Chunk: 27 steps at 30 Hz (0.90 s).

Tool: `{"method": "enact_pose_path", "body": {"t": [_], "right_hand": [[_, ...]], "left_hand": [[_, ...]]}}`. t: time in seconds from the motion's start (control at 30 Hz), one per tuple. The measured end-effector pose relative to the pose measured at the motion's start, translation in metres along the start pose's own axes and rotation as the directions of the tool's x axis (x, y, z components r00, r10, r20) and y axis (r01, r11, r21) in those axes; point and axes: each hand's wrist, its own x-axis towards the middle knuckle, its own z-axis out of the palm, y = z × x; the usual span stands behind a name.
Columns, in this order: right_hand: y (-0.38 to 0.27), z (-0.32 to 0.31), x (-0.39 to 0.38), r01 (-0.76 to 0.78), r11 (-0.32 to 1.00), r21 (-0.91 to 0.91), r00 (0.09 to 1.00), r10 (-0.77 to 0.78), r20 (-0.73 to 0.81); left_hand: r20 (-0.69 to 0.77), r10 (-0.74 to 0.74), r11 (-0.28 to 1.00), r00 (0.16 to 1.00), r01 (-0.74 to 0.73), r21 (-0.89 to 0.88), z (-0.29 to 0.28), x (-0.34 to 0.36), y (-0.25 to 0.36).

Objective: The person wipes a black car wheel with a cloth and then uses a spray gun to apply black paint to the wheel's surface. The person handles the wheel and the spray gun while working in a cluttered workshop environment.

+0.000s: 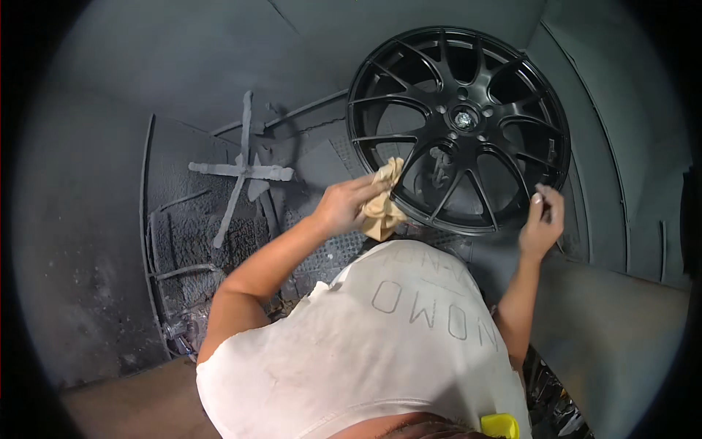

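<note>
A black multi-spoke car wheel rim (pixel 504 110) is in front of me, its open spokes facing me and its centre hole showing something shiny behind. My left hand (pixel 347 205) is closed around a crumpled tan cloth (pixel 382 208), held at the rim's lower left edge. At the lower right edge of the rim, my right hand (pixel 542 223) has its fingers curled together. A small greyish bit shows at its fingertips, too small to name.
To the left stands a grey-coated cross-shaped stand (pixel 242 171) with several arms. Dark, overspray-covered walls (pixel 80 241) curve around the space. A brown panel (pixel 621 329) lies at the lower right, and rough dark matting (pixel 190 249) is below the stand.
</note>
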Motion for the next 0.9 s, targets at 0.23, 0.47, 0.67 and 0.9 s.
{"method": "enact_pose_path", "body": {"t": [0.23, 0.47, 0.67, 0.9], "right_hand": [[-0.032, 0.023, -0.015, 0.176, 0.938, -0.3, 0.982, -0.146, 0.119], [-0.007, 0.006, 0.01, 0.216, 0.924, -0.316, 0.971, -0.169, 0.17], [-0.034, -0.006, 0.027, 0.189, 0.918, -0.349, 0.975, -0.135, 0.175], [-0.058, -0.003, 0.03, 0.131, 0.908, -0.397, 0.985, -0.075, 0.155]], "left_hand": [[-0.33, -0.242, 0.967, 0.913, 0.199, -0.158, 0.004, 0.009, -0.04], [-0.273, -0.573, 0.818, 0.773, 0.525, -0.233, -0.031, 0.111, -0.115], [-0.31, -0.289, 0.956, 0.906, 0.287, -0.054, -0.051, 0.244, -0.178], [-0.043, -0.189, 0.98, 0.981, 0.191, 0.058, -0.024, 0.443, -0.167]]}}
